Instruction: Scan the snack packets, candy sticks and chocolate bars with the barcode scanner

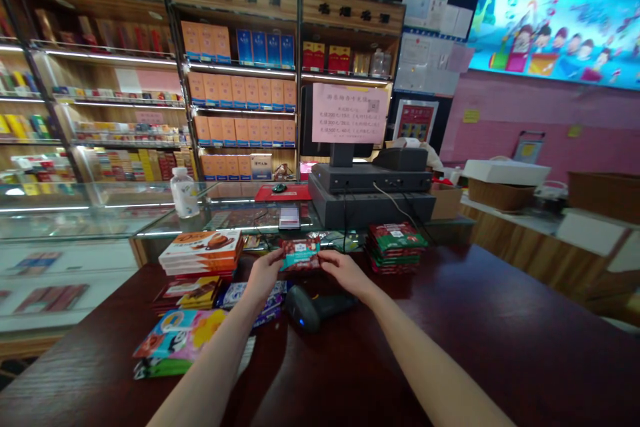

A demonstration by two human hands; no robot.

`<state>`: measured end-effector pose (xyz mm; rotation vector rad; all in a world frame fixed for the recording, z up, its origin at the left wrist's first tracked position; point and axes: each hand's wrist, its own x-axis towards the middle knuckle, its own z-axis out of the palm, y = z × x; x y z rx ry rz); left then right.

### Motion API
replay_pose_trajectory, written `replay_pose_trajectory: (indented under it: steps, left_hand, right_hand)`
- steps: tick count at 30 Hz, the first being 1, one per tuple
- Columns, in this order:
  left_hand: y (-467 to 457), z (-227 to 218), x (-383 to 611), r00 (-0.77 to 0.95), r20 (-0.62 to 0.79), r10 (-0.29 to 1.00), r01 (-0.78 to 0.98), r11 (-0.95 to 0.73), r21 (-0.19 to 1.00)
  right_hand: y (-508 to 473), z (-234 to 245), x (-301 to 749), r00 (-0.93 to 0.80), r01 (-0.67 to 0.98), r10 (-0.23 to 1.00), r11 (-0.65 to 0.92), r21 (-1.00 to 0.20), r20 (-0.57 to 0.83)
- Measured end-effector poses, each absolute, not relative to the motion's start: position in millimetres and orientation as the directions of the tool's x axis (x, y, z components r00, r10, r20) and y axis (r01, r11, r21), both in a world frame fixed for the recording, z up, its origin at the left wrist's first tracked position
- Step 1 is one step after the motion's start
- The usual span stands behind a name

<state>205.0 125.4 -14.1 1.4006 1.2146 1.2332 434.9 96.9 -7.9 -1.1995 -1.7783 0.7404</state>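
Between my two hands, above the dark counter, is a small teal and dark red snack packet [301,255], its printed face toward me. My left hand [266,272] pinches its left end, and my right hand [346,271] grips the right end. Below the packet a black barcode scanner [305,310] lies on the counter, a blue light glowing on it. Right of my right hand stands a stack of red and green packets [396,247]. To the left are stacked white and orange boxes [203,250], yellow chocolate bars [197,293], purple-blue packets [270,300] and colourful bags [175,340].
Behind the dark wooden counter [480,320] is a glass counter with a white bottle [185,193], a phone-like device [289,218] and a red mat [283,193]. A cash register [370,187] carries a pink sign [347,113]. Shelves of boxed goods [240,93] line the wall.
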Motion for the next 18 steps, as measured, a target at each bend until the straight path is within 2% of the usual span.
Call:
replay_pose_trajectory:
  steps: [7, 11, 18]
  left_hand:
    - [109, -22, 208, 0.080, 0.218, 0.973, 0.034, -0.222, 0.975]
    - [104, -23, 203, 0.123, 0.278, 0.953, 0.059, -0.286, 0.956]
    - [93, -11, 202, 0.173, 0.247, 0.953, -0.071, -0.238, 0.969]
  right_hand:
    - [89, -23, 448, -0.182, 0.395, 0.890, 0.456, -0.797, 0.419]
    - [85, -27, 451, -0.213, 0.394, 0.858, 0.514, -0.762, 0.468]
    - [80, -33, 452, -0.223, 0.524, 0.788, 0.593, -0.611, 0.573]
